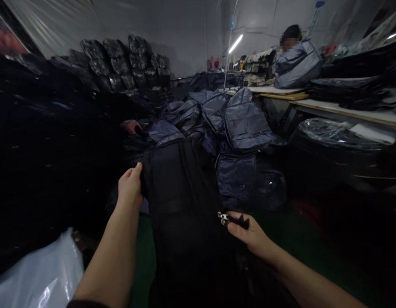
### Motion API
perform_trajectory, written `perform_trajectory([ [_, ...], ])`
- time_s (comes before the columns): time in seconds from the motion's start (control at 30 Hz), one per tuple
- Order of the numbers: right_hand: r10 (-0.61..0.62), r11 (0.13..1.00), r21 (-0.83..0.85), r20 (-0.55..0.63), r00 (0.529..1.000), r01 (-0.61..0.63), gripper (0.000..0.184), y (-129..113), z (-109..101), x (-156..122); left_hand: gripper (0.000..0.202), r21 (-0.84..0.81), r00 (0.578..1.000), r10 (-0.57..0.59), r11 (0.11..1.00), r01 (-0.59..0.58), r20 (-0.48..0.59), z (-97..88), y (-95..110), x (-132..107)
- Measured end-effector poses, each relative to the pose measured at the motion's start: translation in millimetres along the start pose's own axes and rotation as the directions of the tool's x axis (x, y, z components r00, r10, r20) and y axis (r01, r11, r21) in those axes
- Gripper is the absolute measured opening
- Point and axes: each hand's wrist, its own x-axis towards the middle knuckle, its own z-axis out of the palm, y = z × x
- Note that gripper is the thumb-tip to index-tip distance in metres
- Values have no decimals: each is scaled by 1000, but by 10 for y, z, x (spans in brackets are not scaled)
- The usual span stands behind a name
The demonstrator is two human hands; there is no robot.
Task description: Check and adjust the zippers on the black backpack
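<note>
A black backpack (175,192) stands upright in front of me, its lower part lost in shadow. My left hand (131,184) is closed on its upper left edge. On the right side, my right hand (245,233) pinches zipper pulls (223,218) with dark tabs, close against the bag. The metal of the pulls shines. Just beyond the backpack lies a heap of bags with grey-blue lining (247,124) facing out.
Black plastic-wrapped bundles (117,64) are stacked at the back left. A dark pile (56,149) rises on the left, with white plastic (43,269) below. To the right, a person (290,42) handles a grey bag (297,66) at worktables (352,112). The floor (275,231) is green.
</note>
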Motion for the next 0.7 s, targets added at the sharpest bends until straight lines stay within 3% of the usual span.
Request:
perform_trajectory([
  [0.1, 131, 957, 274, -125, 983, -93, 28, -121, 30, 117, 34, 143, 998, 58, 988, -55, -16, 73, 14, 25],
  [0.17, 185, 918, 377, -143, 972, -119, 26, -132, -3, 224, 36, 259, 991, 132, 958, -120, -32, 105, -22, -135],
  [0.2, 206, 903, 409, -145, 968, -131, 24, -117, -38, 281, 39, 325, 984, 179, 930, -174, 14, 110, -61, -268],
  [0.27, 252, 880, 451, -181, 951, -148, 22, -55, -138, 392, 42, 425, 948, 221, 853, -302, 230, 95, -180, -601],
  [0.3, 281, 871, 465, -206, 937, -159, 23, -17, -197, 443, 41, 402, 900, 176, 849, -344, 399, 75, -256, -779],
  [0.33, 308, 864, 474, -226, 924, -172, 25, 22, -258, 488, 42, 375, 855, 106, 866, -330, 508, 49, -337, -949],
  [0.4, 341, 859, 470, -234, 911, -201, 31, 93, -372, 557, 41, 352, 790, -25, 903, -245, 612, -4, -504, -1230],
  [0.47, 330, 873, 441, -219, 918, -209, 38, 152, -466, 599, 42, 372, 790, -100, 912, -169, 605, -33, -662, -1408],
  [0.53, 295, 899, 398, -247, 923, -181, 39, 211, -539, 614, 42, 377, 819, -110, 916, -137, 564, -16, -803, -1504],
  [0.7, 206, 957, 277, -449, 869, -84, 31, 395, -671, 544, 42, 392, 882, -81, 912, -122, 464, 126, -991, -1628],
])
